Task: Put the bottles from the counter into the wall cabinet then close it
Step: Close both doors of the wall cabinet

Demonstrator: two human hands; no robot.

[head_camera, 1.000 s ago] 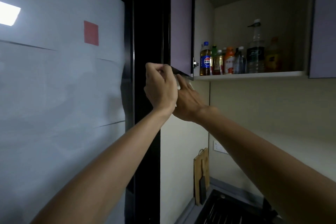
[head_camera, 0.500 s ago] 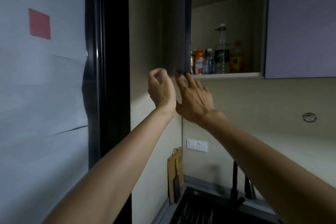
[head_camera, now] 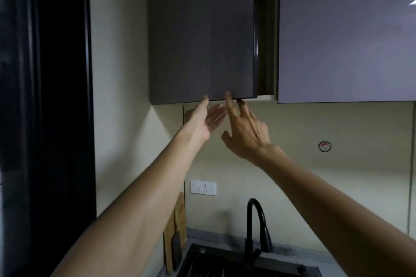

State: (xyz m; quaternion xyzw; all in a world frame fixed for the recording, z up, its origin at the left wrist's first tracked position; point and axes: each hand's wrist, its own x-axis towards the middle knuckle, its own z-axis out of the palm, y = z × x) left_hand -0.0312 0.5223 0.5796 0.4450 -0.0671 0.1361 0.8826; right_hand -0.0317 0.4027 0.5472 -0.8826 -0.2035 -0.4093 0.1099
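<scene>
Head view: both hands at the cabinet door's lower edge.
Left hand and right hand spread, holding nothing; a gentle flat push should close the gap.

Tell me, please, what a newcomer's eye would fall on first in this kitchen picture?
Probably the two bare hands, left and right, raised at the centre with fingers spread against the bottom edge of the dark cabinet door, which stands almost shut with a narrow gap on its right. Below, a black tap arches over the sink.
</scene>
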